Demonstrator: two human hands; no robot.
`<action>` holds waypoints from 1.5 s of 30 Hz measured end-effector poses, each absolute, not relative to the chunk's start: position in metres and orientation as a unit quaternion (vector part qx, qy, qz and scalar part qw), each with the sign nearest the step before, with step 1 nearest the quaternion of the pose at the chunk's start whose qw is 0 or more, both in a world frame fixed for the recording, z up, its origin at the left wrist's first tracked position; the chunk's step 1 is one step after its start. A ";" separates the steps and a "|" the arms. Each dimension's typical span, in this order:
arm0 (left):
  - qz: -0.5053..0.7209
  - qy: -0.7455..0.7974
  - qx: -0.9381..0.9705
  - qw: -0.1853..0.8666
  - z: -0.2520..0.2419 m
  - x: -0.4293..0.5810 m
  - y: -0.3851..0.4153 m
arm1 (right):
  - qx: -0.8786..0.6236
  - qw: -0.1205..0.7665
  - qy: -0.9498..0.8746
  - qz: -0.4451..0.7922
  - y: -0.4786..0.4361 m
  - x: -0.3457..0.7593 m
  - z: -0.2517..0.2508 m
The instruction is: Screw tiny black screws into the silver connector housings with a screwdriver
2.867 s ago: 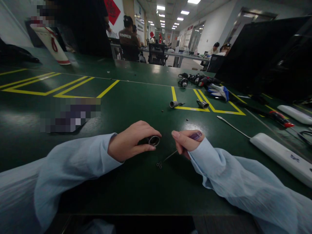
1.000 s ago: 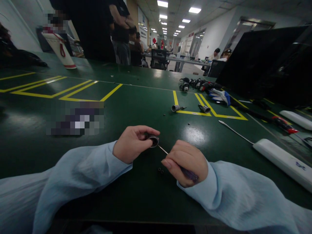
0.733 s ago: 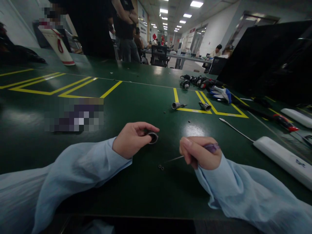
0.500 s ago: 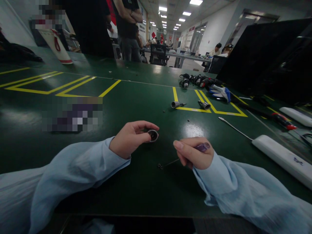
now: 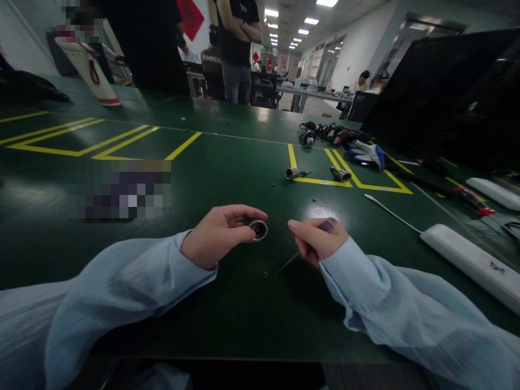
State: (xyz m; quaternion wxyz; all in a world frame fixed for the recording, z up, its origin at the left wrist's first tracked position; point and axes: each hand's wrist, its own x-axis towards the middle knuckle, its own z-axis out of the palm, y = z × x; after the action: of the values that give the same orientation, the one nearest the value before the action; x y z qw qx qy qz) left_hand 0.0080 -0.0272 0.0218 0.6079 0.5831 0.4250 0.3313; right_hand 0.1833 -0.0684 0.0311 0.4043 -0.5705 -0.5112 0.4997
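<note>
"Head camera is my only eye out there — what do the hands have?"

"I see the left hand gripping a metal cup-like part between thumb and fingers, its hollow mouth facing the camera. The right hand is closed around a thin-shafted tool, its purple handle showing above the fist."

"And the small rings?"

"Two, on the green table, nearer the camera than the hands. One ring lies alone; the other ring, just to its right, is at the tool's tip. From my seat I can't tell whether they touch."

"Which hand matters?"

"I'd judge the right, by way of its tool. The long axis of the shaft slants down and leftward from its fingertips to that second ring — and the part's mouth lies up and left of the tip. To me, everything hangs on that short line, tip to mouth."
</note>
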 end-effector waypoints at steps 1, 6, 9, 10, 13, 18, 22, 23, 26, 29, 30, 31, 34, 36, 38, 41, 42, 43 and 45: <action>0.331 0.424 0.580 0.612 0.022 0.008 -0.028 | -0.573 0.413 -0.486 0.514 -0.065 0.183 0.028; 0.336 0.431 0.557 0.626 0.023 0.010 -0.029 | -0.510 0.452 -0.404 0.611 -0.058 0.186 0.015; 0.343 0.433 0.553 0.624 0.024 0.010 -0.030 | -0.420 0.487 -0.374 0.668 -0.059 0.189 0.013; 0.343 0.433 0.555 0.622 0.023 0.011 -0.030 | -0.396 0.509 -0.382 0.662 -0.060 0.191 0.013; 0.339 0.433 0.564 0.616 0.023 0.010 -0.031 | -0.388 0.579 -0.490 0.524 -0.067 0.194 0.018; 0.339 0.440 0.575 0.600 0.023 0.011 -0.032 | -0.325 0.531 -0.753 0.216 -0.080 0.191 0.022; 0.329 0.450 0.587 0.587 0.024 0.011 -0.033 | -0.280 0.492 -0.816 0.113 -0.081 0.187 0.021; 0.327 0.450 0.593 0.582 0.024 0.011 -0.033 | -0.275 0.491 -0.820 0.102 -0.081 0.187 0.021; 0.326 0.449 0.611 0.565 0.024 0.011 -0.034 | -0.266 0.486 -0.828 0.085 -0.080 0.185 0.021; 0.322 0.451 0.635 0.539 0.023 0.011 -0.035 | -0.263 0.475 -0.836 0.074 -0.080 0.184 0.021; 0.319 0.451 0.646 0.526 0.023 0.011 -0.035 | -0.262 0.471 -0.839 0.070 -0.080 0.184 0.022; 0.315 0.452 0.658 0.513 0.023 0.011 -0.036 | -0.261 0.468 -0.842 0.067 -0.080 0.183 0.022; 0.307 0.457 0.680 0.484 0.022 0.011 -0.037 | -0.255 0.462 -0.847 0.056 -0.081 0.182 0.023; 0.308 0.460 0.682 0.478 0.022 0.011 -0.037 | -0.256 0.457 -0.851 0.048 -0.083 0.182 0.024; 0.313 0.459 0.683 0.474 0.021 0.011 -0.037 | -0.258 0.446 -0.856 0.043 -0.084 0.182 0.025; 0.316 0.460 0.684 0.470 0.022 0.012 -0.038 | -0.263 0.430 -0.862 0.045 -0.085 0.183 0.026; 0.316 0.461 0.682 0.471 0.022 0.012 -0.038 | -0.263 0.427 -0.864 0.047 -0.085 0.183 0.026; 0.317 0.463 0.679 0.473 0.022 0.012 -0.038 | -0.263 0.427 -0.864 0.048 -0.084 0.183 0.026; 0.317 0.464 0.675 0.478 0.023 0.012 -0.039 | -0.260 0.425 -0.866 0.044 -0.083 0.183 0.025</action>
State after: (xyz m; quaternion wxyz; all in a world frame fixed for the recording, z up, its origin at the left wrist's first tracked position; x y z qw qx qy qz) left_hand 0.0120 -0.0386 0.0227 0.4778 0.6750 0.4641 0.3173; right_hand 0.1827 -0.0830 0.0253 0.4254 -0.2597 -0.8659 0.0436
